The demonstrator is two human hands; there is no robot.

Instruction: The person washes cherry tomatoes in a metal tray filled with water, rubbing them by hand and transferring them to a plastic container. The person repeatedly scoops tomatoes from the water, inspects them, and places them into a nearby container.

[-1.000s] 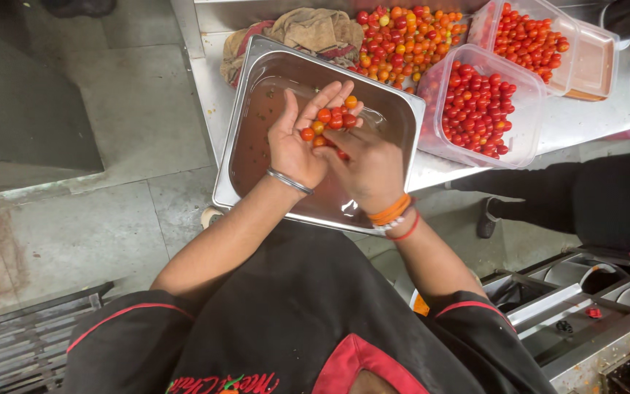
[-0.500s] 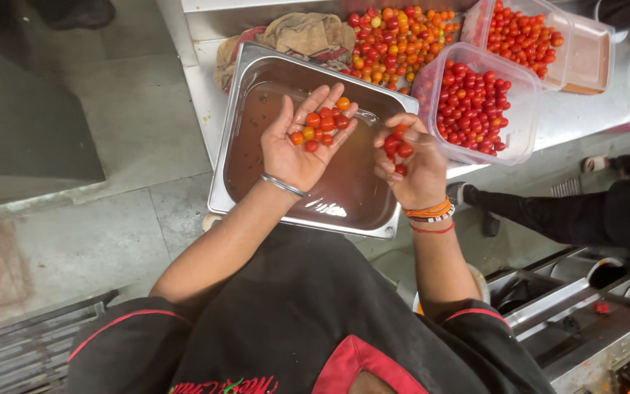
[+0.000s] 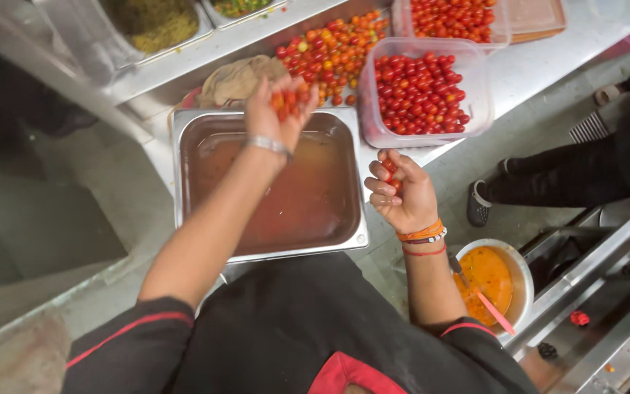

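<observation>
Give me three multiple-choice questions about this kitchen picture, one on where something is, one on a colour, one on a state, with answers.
1. Where is the left hand?
A. above the far edge of the steel pan
B. inside the bowl of orange sauce
C. on the floor

2. What colour are most tomatoes in the clear tub nearest the pan?
A. green
B. red
C. yellow

3. What state is the right hand in?
A. flat and empty
B. curled around a few small tomatoes
C. gripping a knife

Answers: 1 A, the hand, holding tomatoes, hangs over the pan's far rim. 2 B, the tub is filled with red ones. 3 B, the fingers are curled with red tomatoes showing between them.
</observation>
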